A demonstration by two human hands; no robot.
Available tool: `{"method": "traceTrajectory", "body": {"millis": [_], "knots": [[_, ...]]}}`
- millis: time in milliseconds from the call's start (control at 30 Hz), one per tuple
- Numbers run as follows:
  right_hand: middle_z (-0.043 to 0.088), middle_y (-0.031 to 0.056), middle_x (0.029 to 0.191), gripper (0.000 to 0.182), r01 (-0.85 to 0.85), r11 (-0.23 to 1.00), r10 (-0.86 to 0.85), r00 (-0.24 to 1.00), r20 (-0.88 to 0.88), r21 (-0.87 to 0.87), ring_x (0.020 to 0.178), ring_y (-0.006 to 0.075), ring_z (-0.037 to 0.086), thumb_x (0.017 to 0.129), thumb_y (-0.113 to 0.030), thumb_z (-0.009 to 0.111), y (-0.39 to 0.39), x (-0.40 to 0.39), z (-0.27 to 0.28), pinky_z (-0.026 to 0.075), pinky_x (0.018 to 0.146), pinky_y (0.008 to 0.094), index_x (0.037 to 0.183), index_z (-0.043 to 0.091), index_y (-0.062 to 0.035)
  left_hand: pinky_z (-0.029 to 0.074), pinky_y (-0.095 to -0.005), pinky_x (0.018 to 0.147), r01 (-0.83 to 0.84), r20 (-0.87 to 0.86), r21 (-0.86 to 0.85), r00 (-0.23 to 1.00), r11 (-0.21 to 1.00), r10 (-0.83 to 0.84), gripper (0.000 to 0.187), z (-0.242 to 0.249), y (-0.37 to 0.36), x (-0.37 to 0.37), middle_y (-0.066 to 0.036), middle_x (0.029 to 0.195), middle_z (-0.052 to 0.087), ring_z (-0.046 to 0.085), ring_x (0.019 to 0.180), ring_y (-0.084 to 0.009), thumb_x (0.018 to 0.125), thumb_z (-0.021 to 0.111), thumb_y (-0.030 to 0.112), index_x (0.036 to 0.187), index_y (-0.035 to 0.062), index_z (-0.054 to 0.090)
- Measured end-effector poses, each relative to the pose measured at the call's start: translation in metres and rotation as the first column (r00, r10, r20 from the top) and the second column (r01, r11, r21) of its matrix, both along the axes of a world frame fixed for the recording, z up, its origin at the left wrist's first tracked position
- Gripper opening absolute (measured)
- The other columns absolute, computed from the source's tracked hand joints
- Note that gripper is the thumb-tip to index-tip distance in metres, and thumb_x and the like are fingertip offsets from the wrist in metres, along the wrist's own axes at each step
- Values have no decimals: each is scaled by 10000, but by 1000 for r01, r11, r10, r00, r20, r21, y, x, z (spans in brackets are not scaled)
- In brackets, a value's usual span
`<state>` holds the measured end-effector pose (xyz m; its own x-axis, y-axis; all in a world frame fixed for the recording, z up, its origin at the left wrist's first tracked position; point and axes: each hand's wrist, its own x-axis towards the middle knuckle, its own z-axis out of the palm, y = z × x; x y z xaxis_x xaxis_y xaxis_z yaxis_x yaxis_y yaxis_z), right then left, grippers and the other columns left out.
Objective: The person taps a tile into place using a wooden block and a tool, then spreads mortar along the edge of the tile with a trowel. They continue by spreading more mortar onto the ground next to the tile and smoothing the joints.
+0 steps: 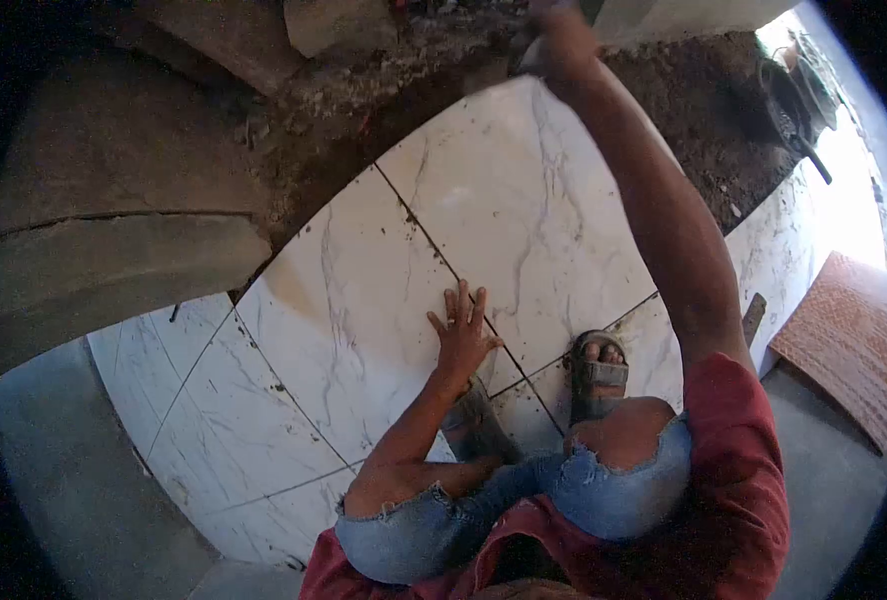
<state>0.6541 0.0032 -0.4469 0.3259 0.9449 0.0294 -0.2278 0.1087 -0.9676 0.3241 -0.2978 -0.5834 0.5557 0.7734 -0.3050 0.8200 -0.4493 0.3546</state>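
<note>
My left hand (461, 338) lies with its fingers spread on a white marble-patterned floor tile (344, 300), close to the dark joint between two large tiles. My right arm is stretched far forward, and my right hand (567, 52) is at the far edge of the neighbouring tile (499, 210). Motion blurs this hand; its fingers look closed round something dark whose kind I cannot make out. Bits of dirt lie along the tile joints.
Bare soil (704, 110) borders the tiles ahead. A curved concrete step (124, 265) stands at left. A bucket-like container (799, 95) sits at upper right, and a patterned reddish-brown tile (849, 340) lies at right. My sandalled foot (598, 370) rests on the tiles.
</note>
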Motion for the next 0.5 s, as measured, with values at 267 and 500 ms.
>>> {"method": "traceTrajectory", "body": {"millis": [267,500], "knots": [[555,72,782,230,-84,972,-15,911,412,221,669,174,550,782,-145,536,-12,-76,10,455,569,310,990,546,-47,142,-780,910,-12,-25,23,1000,1000,13,1144,-4,-4,1,-173,1518,-20,48,1362,-472,596,716,580,1465,155,104],[563,80,788,286,-128,987,148,960,-236,99,687,193,552,791,-127,558,-44,-126,55,465,610,323,1062,543,-38,119,-780,916,-19,-7,-24,1000,1000,19,1119,-2,0,2,-183,1515,-31,37,1368,-461,613,713,557,1466,154,112]]}}
